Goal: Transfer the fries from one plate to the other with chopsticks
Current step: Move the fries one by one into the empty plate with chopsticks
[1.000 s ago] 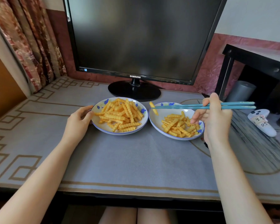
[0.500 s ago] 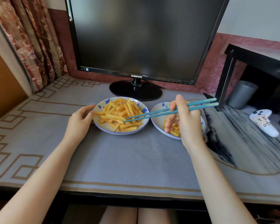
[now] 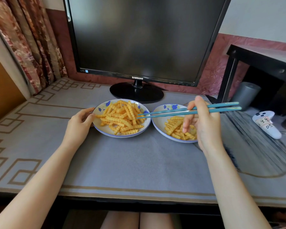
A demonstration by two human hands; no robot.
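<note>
Plates sat side by side: fuller plate (image 3: pixel 106 129) left of the grip, second plate (image 3: pixel 158 123) under the right hand (image 3: pixel 205 126). Left hand (image 3: pixel 79 124) held the fuller plate's rim. Right hand gripped the chopsticks (image 3: pixel 224 109), shafts pointing left, tips slightly parted and empty over the near edge of the fries (image 3: pixel 120 118). Nearest fries lay roughly crosswise to the shafts, so probably a short dip down-left.

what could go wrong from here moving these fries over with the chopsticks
1. The chopsticks reach with empty tips over the heaped fries at the right rim of the left plate. A clumsy poke could push fries onto the grey mat.
2. Only a narrow gap separates it from the right plate, so a loosely pinched fry could drop there.
3. The right hand hangs low over the smaller pile and might knock some out.
</note>
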